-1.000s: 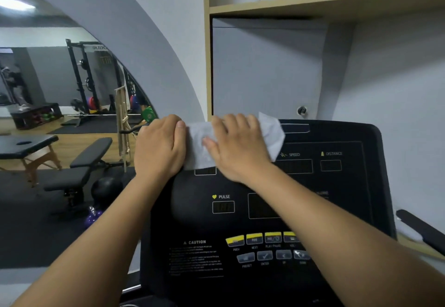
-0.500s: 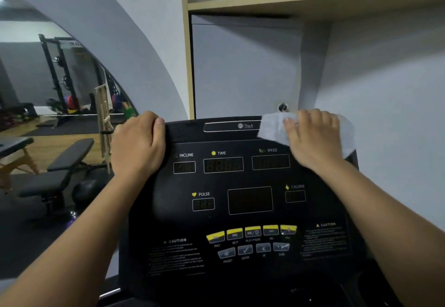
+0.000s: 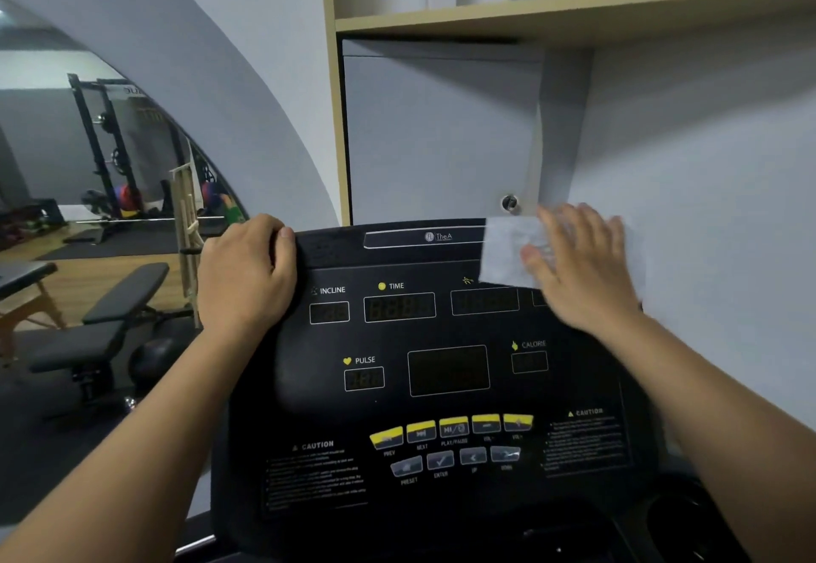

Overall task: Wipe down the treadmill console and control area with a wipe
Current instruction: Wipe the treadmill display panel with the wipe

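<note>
Head view: the fingers [image 3: 569,231] of the right hand [image 3: 583,271] are spread flat and pressed on the white wipe [image 3: 508,253], which is held against the upper right corner of the treadmill console [image 3: 441,386], at about one o'clock from the central display [image 3: 448,370]. The hand is blurred. The left hand [image 3: 245,271] is curled around the console's upper left corner, at about ten o'clock, fingers closed on the edge. A row of yellow buttons [image 3: 452,427] is seen at six o'clock.
</note>
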Motion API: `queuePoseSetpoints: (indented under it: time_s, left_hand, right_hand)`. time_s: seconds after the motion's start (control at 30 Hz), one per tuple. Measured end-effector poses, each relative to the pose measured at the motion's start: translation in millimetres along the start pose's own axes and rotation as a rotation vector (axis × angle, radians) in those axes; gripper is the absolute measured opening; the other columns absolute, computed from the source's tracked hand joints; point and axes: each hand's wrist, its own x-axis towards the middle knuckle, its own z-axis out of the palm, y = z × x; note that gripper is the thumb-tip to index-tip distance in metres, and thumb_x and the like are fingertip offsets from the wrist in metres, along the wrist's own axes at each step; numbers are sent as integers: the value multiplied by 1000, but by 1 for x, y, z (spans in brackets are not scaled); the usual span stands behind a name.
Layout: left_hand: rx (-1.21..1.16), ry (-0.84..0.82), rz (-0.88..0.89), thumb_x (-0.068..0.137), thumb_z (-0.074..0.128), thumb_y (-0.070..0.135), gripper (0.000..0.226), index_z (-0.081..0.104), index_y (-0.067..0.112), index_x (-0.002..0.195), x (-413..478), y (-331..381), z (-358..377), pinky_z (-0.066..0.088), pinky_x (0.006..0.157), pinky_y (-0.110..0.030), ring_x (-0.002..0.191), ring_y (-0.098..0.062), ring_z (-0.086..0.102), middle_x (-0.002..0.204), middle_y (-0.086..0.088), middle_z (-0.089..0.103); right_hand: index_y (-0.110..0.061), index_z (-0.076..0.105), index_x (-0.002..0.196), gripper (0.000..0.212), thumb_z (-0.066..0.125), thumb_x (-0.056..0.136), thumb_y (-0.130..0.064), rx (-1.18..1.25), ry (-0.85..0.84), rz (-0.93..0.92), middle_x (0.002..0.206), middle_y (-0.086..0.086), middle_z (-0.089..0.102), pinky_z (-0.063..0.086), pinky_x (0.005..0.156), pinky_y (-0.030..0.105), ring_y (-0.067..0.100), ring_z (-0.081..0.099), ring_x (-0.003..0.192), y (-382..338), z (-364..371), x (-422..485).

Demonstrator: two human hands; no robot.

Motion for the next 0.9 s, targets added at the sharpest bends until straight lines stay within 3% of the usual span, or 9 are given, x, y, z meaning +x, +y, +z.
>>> queuePoseSetpoints:
  time_s: [0.13, 0.27, 0.37, 0.47, 0.57, 0.63, 0.7, 0.8, 0.9]
  left_hand:
    - [22, -4, -3, 98, 42, 28, 27, 60, 10, 91, 1, -1, 3, 37, 77, -44, 80, -37, 55, 83, -15, 63]
    - [17, -9, 8, 96, 37, 32, 31, 59, 11, 89, 0, -2, 1, 33, 75, -42, 79, -36, 53, 79, -12, 61]
    - [-5, -4, 14, 97, 40, 29, 27, 60, 11, 90, -1, -2, -1, 31, 75, -40, 78, -35, 53, 78, -9, 58]
    - [2, -5, 11, 98, 44, 26, 23, 60, 11, 91, -2, 0, -2, 30, 75, -40, 78, -35, 53, 78, -12, 60]
    - [-12, -8, 18, 98, 42, 27, 26, 60, 10, 90, -2, 2, -3, 28, 74, -38, 71, -26, 43, 74, -4, 51]
    - [-8, -11, 30, 96, 39, 29, 30, 60, 9, 89, -1, 3, -2, 28, 73, -39, 69, -24, 40, 72, -3, 48]
    - [12, -8, 32, 95, 38, 29, 32, 60, 7, 88, -1, 2, -2, 29, 71, -41, 69, -33, 47, 72, -13, 55]
    - [33, -21, 21, 95, 38, 29, 33, 61, 5, 91, -2, 4, -3, 35, 74, -47, 75, -40, 53, 78, -21, 60]
    - [45, -30, 23, 95, 36, 31, 37, 62, 5, 96, -3, 5, -3, 36, 78, -48, 80, -41, 54, 83, -22, 62]
  right_hand:
    - [-21, -1, 154, 70, 0, 94, -58, 13, -17, 95, 163, 12, -2, -6, 117, 57, 31, -12, 148, -16, 6, -13]
    - [-23, -25, 149, 69, -1, 96, -60, -39, -67, -64, 154, 12, -35, -14, 115, 57, 33, -32, 141, -73, 10, -35]
    - [-29, -27, 148, 69, 1, 95, -64, -72, -97, -207, 153, 5, -38, -15, 116, 54, 25, -37, 140, -71, 9, -42]
    - [-32, -17, 152, 72, 3, 92, -67, -75, -58, -138, 160, 2, -24, -12, 117, 51, 24, -26, 145, -29, 8, -25]
    - [-25, 20, 151, 73, 12, 91, -66, 26, 16, 66, 158, 11, 21, 1, 118, 54, 31, 10, 146, 6, 2, -3]
    - [-21, 32, 144, 69, 14, 92, -62, 76, 40, 128, 149, 13, 35, 10, 116, 58, 33, 22, 140, 7, -2, -1]
    - [-19, 17, 150, 66, 9, 96, -56, 51, 53, 133, 157, 15, 21, 4, 118, 56, 34, 8, 146, -5, 3, -11]
    - [-22, -17, 152, 66, 3, 98, -54, -5, -18, 56, 160, 12, -22, -10, 117, 53, 32, -25, 145, -34, 14, -44]
    - [-25, -22, 150, 67, 1, 97, -59, -55, -98, -68, 156, 7, -33, -11, 117, 53, 29, -33, 142, -43, 20, -69]
